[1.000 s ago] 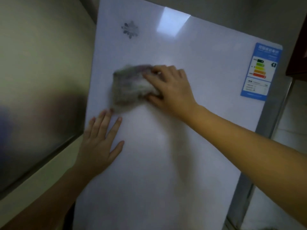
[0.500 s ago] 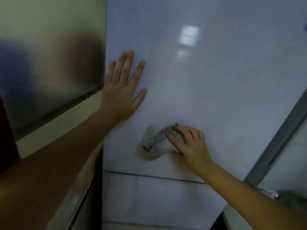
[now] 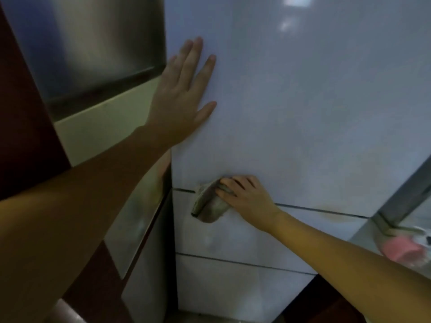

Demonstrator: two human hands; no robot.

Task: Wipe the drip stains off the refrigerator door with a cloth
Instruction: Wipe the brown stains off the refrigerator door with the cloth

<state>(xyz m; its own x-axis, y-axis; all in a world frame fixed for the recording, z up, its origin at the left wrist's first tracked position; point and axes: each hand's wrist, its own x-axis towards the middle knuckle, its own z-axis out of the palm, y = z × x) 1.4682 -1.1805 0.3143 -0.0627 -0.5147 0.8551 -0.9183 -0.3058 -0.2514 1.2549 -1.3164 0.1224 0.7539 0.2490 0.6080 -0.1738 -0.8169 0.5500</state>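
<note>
Grey-brown cloth (image 3: 210,206), bunched into a wad, sits against the white refrigerator door (image 3: 303,101), right on the dark seam (image 3: 321,209) above the drawer front (image 3: 256,241) and towards the left edge. The right hand (image 3: 247,194) holds it there, fingers curled over the top of the wad. The left hand (image 3: 182,94) lies flat and spread on the door higher up, gripping nothing.

Wiping looks to be under way along the bottom of the door. A faint brownish streak (image 3: 335,215) shows along the seam further right, so the next pass probably calls for dragging the cloth rightwards with firm pressure. Elsewhere the door looks glossy and pale; finer drip marks are too faint to make out.
</note>
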